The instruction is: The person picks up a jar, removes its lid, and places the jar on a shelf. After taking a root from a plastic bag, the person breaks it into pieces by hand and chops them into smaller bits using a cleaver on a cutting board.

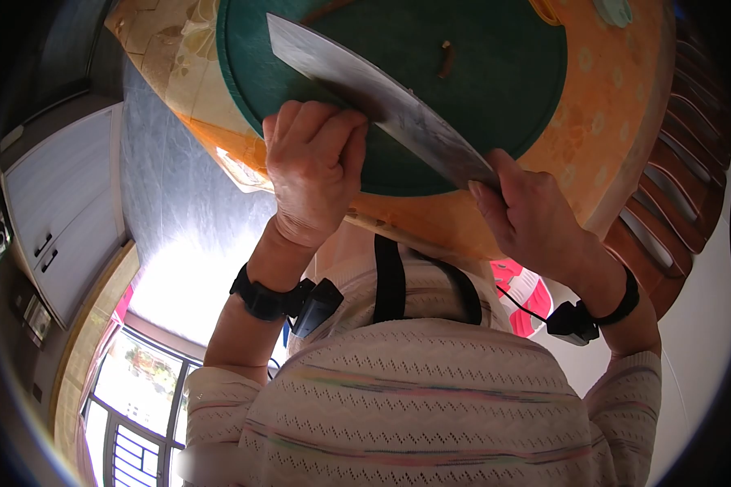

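Observation:
A wide-bladed cleaver (390, 101) slants across the round green cutting board (503, 114), its broad blade reaching to the upper left. My right hand (536, 211) is closed around the cleaver's handle end, thumb and fingers up against the blade. Beside the blade's near face, my left hand (310, 166) is closed, with the fingers curled in and the knuckles towards the board; whatever it may hold is hidden. On the board beyond the blade lies a small, thin brown piece (445, 61) with a pale tip. Another brown strip (326, 10) shows at the top edge, partly behind the blade.
An orange patterned tablecloth (601, 122) covers the table under the board. A yellow-orange object (546, 11) and a pale green one (613, 11) sit at the far right. Brown slatted chairs (666, 195) stand on the right, a white cabinet (61, 211) on the left.

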Available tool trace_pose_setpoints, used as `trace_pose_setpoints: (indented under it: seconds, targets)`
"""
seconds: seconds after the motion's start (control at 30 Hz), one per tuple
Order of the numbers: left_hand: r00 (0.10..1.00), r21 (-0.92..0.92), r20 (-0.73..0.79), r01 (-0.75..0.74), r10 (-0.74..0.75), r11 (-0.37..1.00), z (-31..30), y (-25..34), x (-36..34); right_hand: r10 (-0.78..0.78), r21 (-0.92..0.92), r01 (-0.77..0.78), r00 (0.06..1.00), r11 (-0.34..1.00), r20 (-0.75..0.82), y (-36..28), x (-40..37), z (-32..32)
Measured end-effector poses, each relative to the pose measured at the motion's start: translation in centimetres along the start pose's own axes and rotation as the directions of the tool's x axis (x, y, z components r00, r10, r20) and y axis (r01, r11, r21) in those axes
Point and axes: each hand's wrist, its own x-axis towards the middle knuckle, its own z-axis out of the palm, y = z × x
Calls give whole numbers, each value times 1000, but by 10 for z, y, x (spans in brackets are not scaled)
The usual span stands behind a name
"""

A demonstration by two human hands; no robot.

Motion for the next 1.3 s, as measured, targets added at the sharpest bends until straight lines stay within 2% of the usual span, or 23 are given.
trace_pose_setpoints:
  seconds: [0.3,0.5,1.07,1.3]
  targets:
    - [999,-7,44,4,-3,1000,-5,6,1,-3,-14,3,1000,1000,0,0,0,-1]
    - [1000,13,-11,-6,6,1000,2,2,-2,2,-22,-2,1000,1000,0,0,0,-1]
    - [1000,19,-14,-3,4,1000,-1,4,-1,40,26,-39,999,999,-23,0,-3,1]
    - [1000,15,-19,-7,7,1000,0,3,-1,-15,3,15,999,1000,-31,1,-3,2]
